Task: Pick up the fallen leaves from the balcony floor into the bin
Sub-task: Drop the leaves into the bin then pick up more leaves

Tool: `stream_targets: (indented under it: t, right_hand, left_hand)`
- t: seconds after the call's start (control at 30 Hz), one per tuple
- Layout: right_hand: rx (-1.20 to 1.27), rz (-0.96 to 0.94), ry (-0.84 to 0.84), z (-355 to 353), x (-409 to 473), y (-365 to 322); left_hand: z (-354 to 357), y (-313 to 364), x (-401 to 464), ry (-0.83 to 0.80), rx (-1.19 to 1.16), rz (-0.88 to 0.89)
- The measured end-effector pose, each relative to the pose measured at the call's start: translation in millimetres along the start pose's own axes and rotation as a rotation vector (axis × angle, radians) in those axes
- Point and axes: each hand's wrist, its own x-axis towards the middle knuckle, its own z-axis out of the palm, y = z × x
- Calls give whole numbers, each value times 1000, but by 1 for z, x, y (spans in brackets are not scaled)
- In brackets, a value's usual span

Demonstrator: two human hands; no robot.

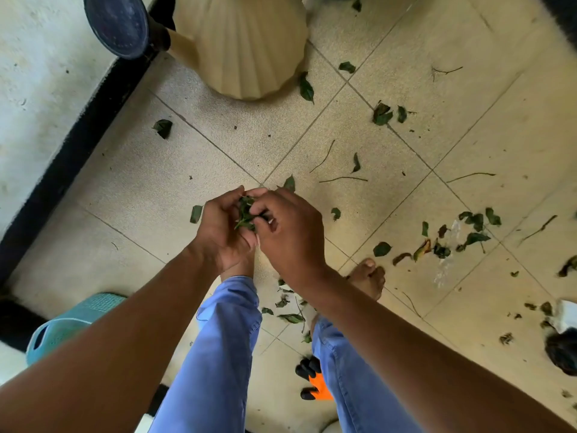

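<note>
- The left hand (222,228) cups a bunch of green leaves (245,213), fingers curled around it.
- The right hand (288,228) touches the left, its fingertips pinching into the same bunch.
- More loose leaves (474,228) lie scattered on the tiled floor (150,189) right of the hands.
- A cream ribbed pot (246,45) stands beyond the hands.
- A teal bin (67,323) sits near the left forearm.

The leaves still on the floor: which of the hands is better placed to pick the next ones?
Probably the right hand. The left hand cups the gathered leaves, and the biggest leaf cluster lies on the right side.
</note>
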Motion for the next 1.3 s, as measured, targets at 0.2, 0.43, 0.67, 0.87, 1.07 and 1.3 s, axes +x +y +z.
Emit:
stream_targets:
  t: [0.2,0.43,0.67,0.87,1.07,1.3]
  right_hand:
    - [-438,-230,6,7,-6,23]
    - [-374,-344,-87,-4,-16,21]
    - [-364,-76,-109,16,18,92]
    - [-568,-152,-321,63,39,144]
    - [-617,-315,-318,71,54,168]
    - [-156,56,-193,60,83,117]
  left_hand:
    - [19,-14,6,-33,-2,14]
    - [-6,-21,26,71,-2,-30]
    - [-31,-2,21,122,-133,45]
    - [-51,8,16,88,-151,8]
    - [-64,13,22,54,-181,-16]
    - [-65,12,15,64,-210,-12]
